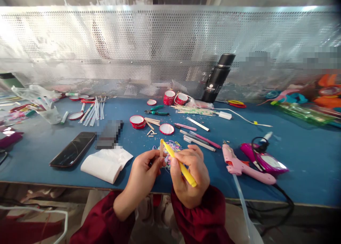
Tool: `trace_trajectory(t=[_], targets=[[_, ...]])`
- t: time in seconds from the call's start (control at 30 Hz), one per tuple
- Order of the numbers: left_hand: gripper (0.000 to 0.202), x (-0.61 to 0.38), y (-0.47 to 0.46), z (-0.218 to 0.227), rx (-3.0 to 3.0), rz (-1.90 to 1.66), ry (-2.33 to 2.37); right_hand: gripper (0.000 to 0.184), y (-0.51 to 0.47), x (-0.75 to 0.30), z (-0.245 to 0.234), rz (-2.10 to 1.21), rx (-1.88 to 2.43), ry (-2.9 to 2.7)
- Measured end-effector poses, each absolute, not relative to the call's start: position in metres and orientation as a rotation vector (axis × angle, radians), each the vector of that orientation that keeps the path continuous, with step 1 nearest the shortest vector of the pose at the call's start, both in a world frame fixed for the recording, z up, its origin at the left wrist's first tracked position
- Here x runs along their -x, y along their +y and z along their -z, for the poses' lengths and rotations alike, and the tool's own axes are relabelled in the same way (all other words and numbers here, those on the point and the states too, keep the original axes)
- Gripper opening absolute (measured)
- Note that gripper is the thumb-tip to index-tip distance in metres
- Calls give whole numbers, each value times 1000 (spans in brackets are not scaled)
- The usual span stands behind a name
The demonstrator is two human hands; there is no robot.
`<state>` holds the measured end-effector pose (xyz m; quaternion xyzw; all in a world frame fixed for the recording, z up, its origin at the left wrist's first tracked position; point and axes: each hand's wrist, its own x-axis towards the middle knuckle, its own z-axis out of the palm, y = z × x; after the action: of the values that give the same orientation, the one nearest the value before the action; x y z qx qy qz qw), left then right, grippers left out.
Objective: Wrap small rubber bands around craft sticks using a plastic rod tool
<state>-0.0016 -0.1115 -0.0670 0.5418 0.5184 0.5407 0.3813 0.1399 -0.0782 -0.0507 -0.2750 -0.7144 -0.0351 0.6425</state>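
Note:
Between the thumb and fingers of my left hand (147,169) stands a short wooden craft stick (161,150), held upright. My right hand (190,173) grips a yellow marker pen (183,169), its tip touching or very close to the stick's top end. Behind both hands lies a tangle of thin multicoloured yarn (173,148), partly covered by them. Just beyond, a red-rimmed round lid (167,129) rests beside cut stick pieces (151,133) and longer wooden sticks (152,121). Several pens (198,139) lie to the right of the yarn.
A pink glue gun (239,164) with a cord lies right, near a purple packet (263,158). Left are a phone (73,150), a dark device (109,134) and folded tissue (102,164). Green pliers (157,111) and a black flask (218,79) stand farther back, before a perforated metal panel (128,52).

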Motion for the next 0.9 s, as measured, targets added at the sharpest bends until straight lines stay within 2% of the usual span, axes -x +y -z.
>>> trace_trajectory(t=[0.73, 0.9], targets=[[25, 1, -112, 59, -1306, -1386, 1290, 13, -78, -142, 53, 117, 699, -1541], [28, 1, -114, 57, -1254, -1434, 1233, 24, -80, -144, 62, 22, 615, -1563]])
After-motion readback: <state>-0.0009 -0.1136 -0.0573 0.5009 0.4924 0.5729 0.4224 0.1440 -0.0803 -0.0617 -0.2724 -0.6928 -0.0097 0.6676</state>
